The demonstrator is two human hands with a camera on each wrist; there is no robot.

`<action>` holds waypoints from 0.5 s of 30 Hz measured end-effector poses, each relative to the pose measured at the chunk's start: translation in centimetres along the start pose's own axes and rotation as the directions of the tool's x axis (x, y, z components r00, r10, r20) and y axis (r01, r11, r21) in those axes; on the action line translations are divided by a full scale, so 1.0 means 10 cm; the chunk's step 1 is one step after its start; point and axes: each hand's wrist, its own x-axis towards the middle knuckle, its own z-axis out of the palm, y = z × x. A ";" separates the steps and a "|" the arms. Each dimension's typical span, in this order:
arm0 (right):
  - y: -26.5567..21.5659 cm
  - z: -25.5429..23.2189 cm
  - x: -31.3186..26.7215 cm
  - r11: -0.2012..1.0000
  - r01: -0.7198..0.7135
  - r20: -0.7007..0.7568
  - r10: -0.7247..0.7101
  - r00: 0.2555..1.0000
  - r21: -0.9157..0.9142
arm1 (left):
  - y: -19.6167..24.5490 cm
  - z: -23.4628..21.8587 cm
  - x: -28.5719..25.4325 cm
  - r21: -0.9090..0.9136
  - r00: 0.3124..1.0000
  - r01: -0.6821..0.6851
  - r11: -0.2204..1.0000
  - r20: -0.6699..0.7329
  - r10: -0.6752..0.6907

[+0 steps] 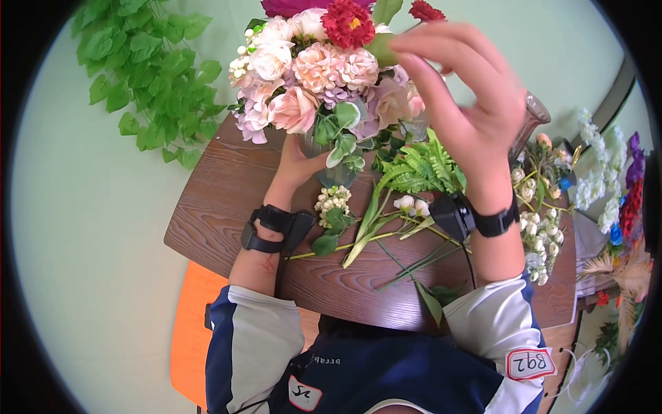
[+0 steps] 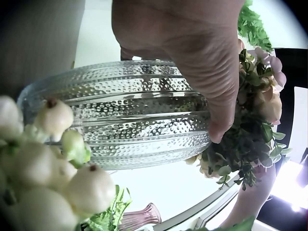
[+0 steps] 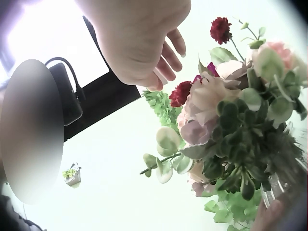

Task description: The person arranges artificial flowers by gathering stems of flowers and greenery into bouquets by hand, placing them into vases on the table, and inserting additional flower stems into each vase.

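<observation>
My left hand [image 1: 295, 169] grips the ribbed, dotted glass vase [image 2: 139, 113], its thumb along the wall near the rim in the left wrist view. A full bouquet of pink roses [image 1: 294, 110], peach blooms [image 1: 318, 67] and green leaves stands in the vase. To the right of the bouquet's top, my right hand [image 1: 476, 103] is raised with loosely bent fingers and nothing visible between them. Its fingertips are near a red flower [image 3: 181, 94] in the right wrist view. Another red flower [image 3: 221, 30] rises on a thin stem.
White berries [image 1: 333, 200], fern leaves [image 1: 420, 165], white buds [image 1: 412, 205] and loose stems lie on the wooden table [image 1: 207, 200]. White roses [image 1: 541, 234] and a pinkish glass vase [image 1: 531, 121] are at the right. Green vines [image 1: 148, 69] hang at the left.
</observation>
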 end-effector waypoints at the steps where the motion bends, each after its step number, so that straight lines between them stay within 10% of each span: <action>1: 0.02 -0.06 -0.11 1.000 -0.009 -0.028 0.009 1.000 -0.014 | 0.00 0.00 0.00 -0.016 1.000 0.002 1.000 -0.009 -0.002; 15: -0.01 -0.88 -0.84 0.901 -0.403 0.303 0.434 0.849 -0.161 | 0.25 -0.12 0.07 0.142 0.991 -0.034 0.989 -0.123 0.052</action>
